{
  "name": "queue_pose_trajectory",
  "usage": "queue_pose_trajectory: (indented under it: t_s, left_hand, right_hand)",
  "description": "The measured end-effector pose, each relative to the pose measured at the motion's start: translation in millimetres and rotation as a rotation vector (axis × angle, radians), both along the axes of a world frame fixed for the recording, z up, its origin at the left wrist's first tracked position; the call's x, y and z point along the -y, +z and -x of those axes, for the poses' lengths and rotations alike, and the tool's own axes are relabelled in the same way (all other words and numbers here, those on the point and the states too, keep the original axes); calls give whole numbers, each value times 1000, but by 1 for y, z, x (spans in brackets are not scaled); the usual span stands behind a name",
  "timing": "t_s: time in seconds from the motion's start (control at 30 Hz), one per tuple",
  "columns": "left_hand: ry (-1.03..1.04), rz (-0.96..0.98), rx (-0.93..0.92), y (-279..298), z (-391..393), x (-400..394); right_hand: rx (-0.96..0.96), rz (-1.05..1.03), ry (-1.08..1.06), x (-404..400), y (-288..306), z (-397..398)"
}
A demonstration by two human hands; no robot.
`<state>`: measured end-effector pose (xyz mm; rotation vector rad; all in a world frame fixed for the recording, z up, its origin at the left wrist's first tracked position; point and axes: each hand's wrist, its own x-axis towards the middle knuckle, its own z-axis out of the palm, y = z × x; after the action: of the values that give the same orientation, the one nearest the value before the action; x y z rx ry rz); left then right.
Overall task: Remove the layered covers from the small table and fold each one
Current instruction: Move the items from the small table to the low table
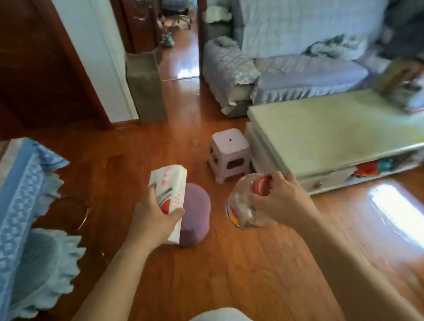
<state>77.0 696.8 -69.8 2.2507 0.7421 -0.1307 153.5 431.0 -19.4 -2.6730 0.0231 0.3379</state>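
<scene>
The small table stands at the far left under layered covers: a blue patterned cloth [10,199] on top with a pale scalloped cover [45,267] hanging below it. My left hand [152,219] grips a white tissue pack [169,196] with red print, held above the floor. My right hand [279,200] holds a clear plastic jar [242,208] by its red lid [261,185]. Both hands are out in front of me, to the right of the covered table.
A round purple stool [197,214] sits on the wooden floor under the tissue pack. A pink plastic stool [229,154] stands beside a pale low coffee table [329,132]. A covered sofa [299,66] fills the back right, and a doorway [179,37] opens behind.
</scene>
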Motion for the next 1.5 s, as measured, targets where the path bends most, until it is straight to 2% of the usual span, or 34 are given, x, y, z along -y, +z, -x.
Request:
queue_pose_trajectory:
  t_s: [0.17,0.3,0.53,0.83,1.0,1.13,1.33,1.5]
  left_hand:
    - [-145,174,-32,-11,-35,184]
    - [-274,182,-76,-6,-77,287]
    - [-454,165,-59,-6,-174,441]
    - [-450,189,-215,-57,-352,594]
    - [-593,122,-188,-41,-452,699]
    - [-626,92,-150,-48,-527,767]
    - [-520,142,-219,-83,-615,882]
    - [-321,208,-245,-90,-691,964]
  right_hand:
    - [-7,-47,-204,186,3,4]
    - [15,-52,-339,308,17,2]
    - [2,86,-388,454,12,-50]
    - [-83,98,-419,601,-11,-214]
    - [-114,112,-525,705,-1,-285]
    - [-86,85,-572,783,-15,-353]
    - [-141,20,-569,910,-61,-483]
    - [-166,106,-402,1007,-56,-597]
